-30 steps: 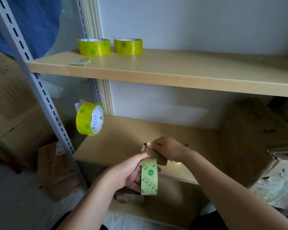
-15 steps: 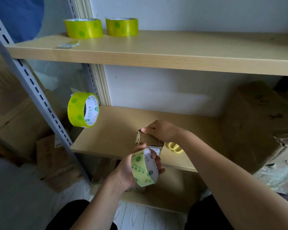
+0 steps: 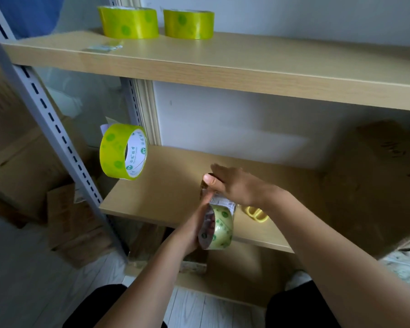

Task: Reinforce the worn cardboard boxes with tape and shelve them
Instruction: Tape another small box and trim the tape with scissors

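- the left hand (image 3: 194, 229) is curled round a roll of clear tape (image 3: 217, 229) with green dots, holding it upright just in front of the middle shelf (image 3: 166, 185); its grip is full with the roll.
- just above, the right hand (image 3: 232, 185) pinches a small worn cardboard box (image 3: 219, 200), thumb on the near side; its white label touches the roll.
- yellow scissors (image 3: 257, 213) lie on the middle shelf just right of the hands.
- a large cardboard box (image 3: 374, 185) stands on the right of that shelf.
- a yellow-green tape roll (image 3: 122, 151) hangs at the shelf's left end.
- two more rolls (image 3: 129, 22) (image 3: 188, 24) sit on the top shelf (image 3: 246, 67).
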`<move>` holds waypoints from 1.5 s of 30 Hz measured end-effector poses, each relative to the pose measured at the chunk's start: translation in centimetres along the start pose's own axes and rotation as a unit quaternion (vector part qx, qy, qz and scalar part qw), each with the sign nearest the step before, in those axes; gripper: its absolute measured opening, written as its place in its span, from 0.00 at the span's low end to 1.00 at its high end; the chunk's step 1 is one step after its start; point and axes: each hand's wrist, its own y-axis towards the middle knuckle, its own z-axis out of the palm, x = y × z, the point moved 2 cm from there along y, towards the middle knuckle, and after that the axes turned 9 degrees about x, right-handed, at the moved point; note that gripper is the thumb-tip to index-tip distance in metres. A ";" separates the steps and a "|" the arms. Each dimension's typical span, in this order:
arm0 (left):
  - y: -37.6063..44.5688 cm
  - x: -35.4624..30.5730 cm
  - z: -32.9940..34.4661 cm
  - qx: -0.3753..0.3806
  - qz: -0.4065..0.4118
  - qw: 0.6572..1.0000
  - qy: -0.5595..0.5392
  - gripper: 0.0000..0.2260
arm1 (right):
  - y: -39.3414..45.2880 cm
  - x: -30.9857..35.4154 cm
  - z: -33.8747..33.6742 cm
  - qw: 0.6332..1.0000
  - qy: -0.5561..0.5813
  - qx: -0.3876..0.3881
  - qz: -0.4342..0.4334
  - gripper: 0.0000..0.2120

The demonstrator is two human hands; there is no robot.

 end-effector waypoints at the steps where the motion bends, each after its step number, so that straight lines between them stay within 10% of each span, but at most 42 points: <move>1: 0.2 -0.1 0.3 -0.001 0.004 1.000 -0.012 0.34 | -0.5 -0.2 0.1 0.999 -0.002 0.038 -0.001 0.42; 15: -4.5 8.2 -0.2 0.037 -0.050 0.933 -0.353 0.16 | 1.2 -2.3 0.0 0.999 -0.017 -0.031 -0.019 0.29; 23: -3.1 6.7 -0.2 -0.026 -0.131 0.971 -0.199 0.14 | 0.8 -4.6 -0.5 0.997 0.069 -0.040 -0.004 0.48; 27: -3.7 5.8 -1.1 -0.114 -0.130 0.976 -0.134 0.12 | 0.4 -5.1 -0.2 0.992 0.092 -0.086 -0.007 0.41; 31: -4.8 3.8 -0.6 -0.327 0.075 0.929 0.156 0.15 | 0.1 -5.4 -0.3 0.994 0.058 -0.095 0.013 0.36; 38: -3.6 1.1 2.9 -0.168 0.003 0.934 0.316 0.20 | -0.4 -3.7 -0.3 0.994 0.009 -0.102 0.032 0.34; 45: -6.1 0.3 2.3 -0.147 0.098 0.927 0.330 0.25 | -2.4 -2.9 -1.9 0.988 0.022 -0.153 0.009 0.31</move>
